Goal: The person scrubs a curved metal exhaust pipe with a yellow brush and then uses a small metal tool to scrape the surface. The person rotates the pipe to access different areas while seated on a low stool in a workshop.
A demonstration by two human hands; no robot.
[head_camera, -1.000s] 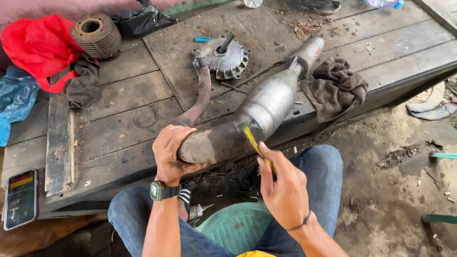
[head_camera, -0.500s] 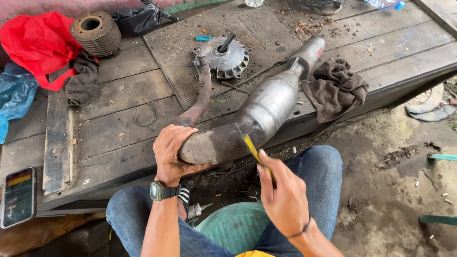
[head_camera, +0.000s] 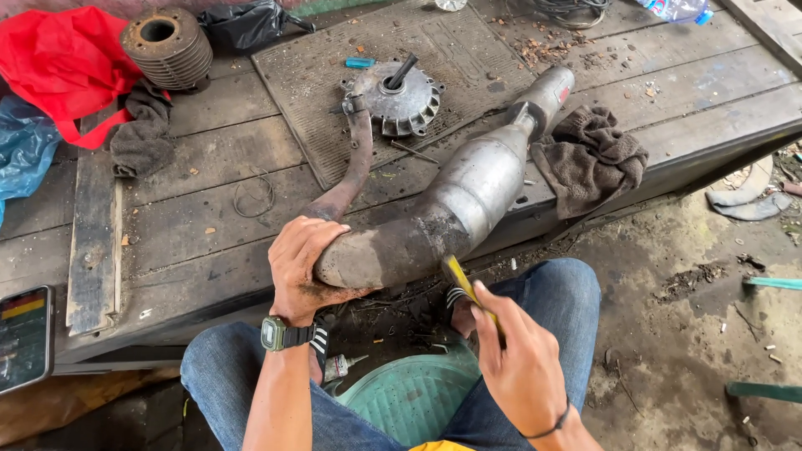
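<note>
A long metal exhaust pipe [head_camera: 468, 196] lies slanted across the edge of a wooden platform [head_camera: 192, 217], its dirty, soot-covered end toward me. My left hand [head_camera: 302, 266], with a watch on the wrist, grips that dirty end where the curved rusty pipe joins. My right hand [head_camera: 520, 361] holds a yellow-handled tool [head_camera: 461, 280] whose tip rests against the lower side of the exhaust body. I sit with my knees in blue jeans under the pipe.
On the platform lie a brown rag [head_camera: 591, 159], a round metal engine cover [head_camera: 399, 98], a finned cylinder [head_camera: 169, 46], a red bag [head_camera: 63, 63], a dark rag [head_camera: 142, 134] and a phone [head_camera: 23, 336]. A green basin [head_camera: 418, 397] sits between my legs.
My right hand with the yellow-handled tool has shifted slightly down along the exhaust's underside. My left hand keeps its grip on the dirty end.
</note>
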